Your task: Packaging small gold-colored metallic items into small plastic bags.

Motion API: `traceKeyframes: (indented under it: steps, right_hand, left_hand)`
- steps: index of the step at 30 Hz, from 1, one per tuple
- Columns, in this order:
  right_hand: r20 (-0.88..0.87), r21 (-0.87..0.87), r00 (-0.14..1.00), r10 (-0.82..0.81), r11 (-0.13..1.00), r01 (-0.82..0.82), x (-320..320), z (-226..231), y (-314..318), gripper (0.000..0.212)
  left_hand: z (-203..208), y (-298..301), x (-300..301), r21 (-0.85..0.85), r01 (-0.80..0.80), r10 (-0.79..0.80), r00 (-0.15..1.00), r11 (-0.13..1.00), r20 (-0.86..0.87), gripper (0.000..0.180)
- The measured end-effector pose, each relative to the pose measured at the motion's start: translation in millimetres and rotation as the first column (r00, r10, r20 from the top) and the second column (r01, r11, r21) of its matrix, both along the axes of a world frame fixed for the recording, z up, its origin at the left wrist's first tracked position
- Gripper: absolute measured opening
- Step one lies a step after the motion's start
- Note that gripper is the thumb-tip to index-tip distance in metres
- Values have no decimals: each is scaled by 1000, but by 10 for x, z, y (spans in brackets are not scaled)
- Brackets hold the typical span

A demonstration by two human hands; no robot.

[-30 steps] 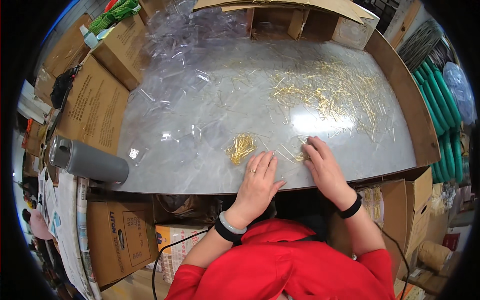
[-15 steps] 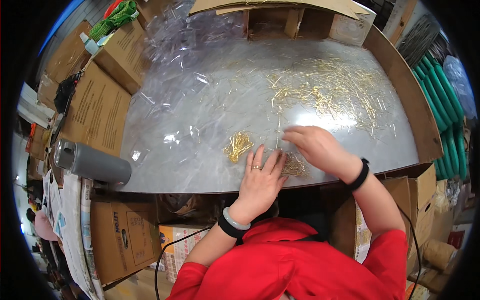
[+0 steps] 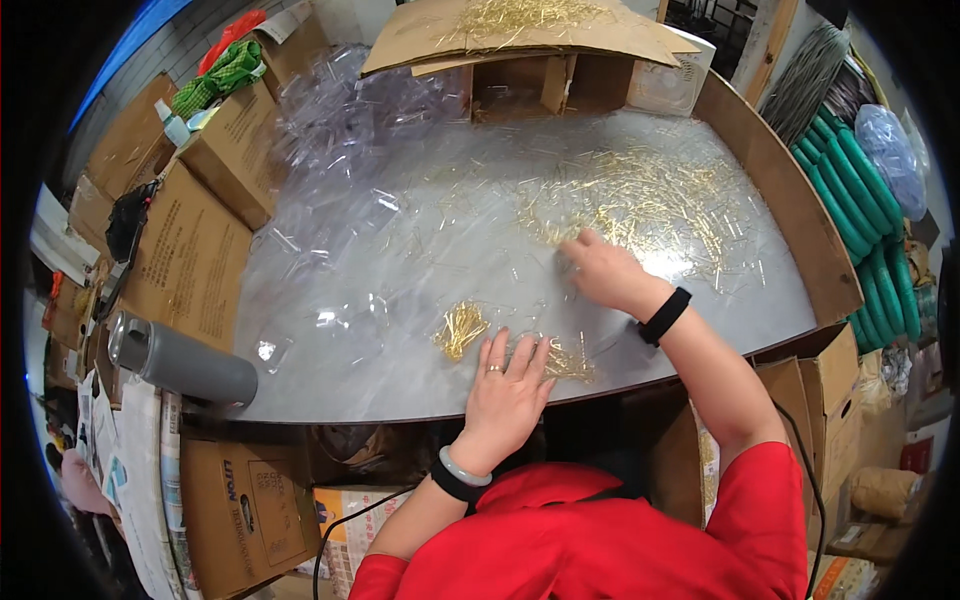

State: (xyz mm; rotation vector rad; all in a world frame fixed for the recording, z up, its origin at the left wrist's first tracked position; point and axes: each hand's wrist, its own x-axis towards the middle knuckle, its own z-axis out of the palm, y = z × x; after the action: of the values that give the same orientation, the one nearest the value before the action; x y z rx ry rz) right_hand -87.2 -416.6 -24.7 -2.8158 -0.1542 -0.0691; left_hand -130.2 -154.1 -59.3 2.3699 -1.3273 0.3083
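Observation:
My left hand (image 3: 507, 392) lies flat on the grey tabletop (image 3: 340, 390), fingers spread, fingertips beside a small pile of thin gold metal pins (image 3: 568, 360). Just left of those fingers is a denser bundle of gold pins (image 3: 460, 331). Farther out, my right hand (image 3: 612, 275) reaches to the near edge of a wide scatter of gold wire-like pins (image 3: 660, 195). Its fingertips are curled downward and smeared, so whether they hold a pin cannot be made out.
Clear plastic pieces (image 3: 345, 140) heap up at the far left. A grey bottle (image 3: 185, 358) lies at the left edge near cardboard boxes (image 3: 190, 255). More pins sit on a cardboard shelf (image 3: 410, 40) at the back. A wooden board (image 3: 785, 190) borders the right side.
My right hand has moved away from the near pile, outward to the scattered pins. My left hand stays by the near pile, its fingers now wider apart. The view has tilted up.

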Motion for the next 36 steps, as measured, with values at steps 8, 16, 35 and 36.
traceKeyframes:
  steps: [8, 16, 35, 36]
  right_hand:
    - [147, 53, 913, 381, 918, -392, -596, 147, 400, 62]
    - [95, 177, 982, 162, 968, -176, -996, 89, 452, 46]
    - [240, 168, 967, 80, 978, -123, -1176, -189, 531, 80]
    - [232, 193, 965, 119, 967, -165, -1158, -161, 484, 74]
  left_hand:
    - [-38, 64, -9, -110, -59, 47, 993, 992, -107, 75]
    - [-47, 50, 21, -54, -92, 85, 988, 994, -131, 85]
    - [-94, -100, 123, -237, 143, -222, 909, 961, -352, 56]
    - [-48, -99, 119, -243, 131, -224, 885, 961, -408, 55]
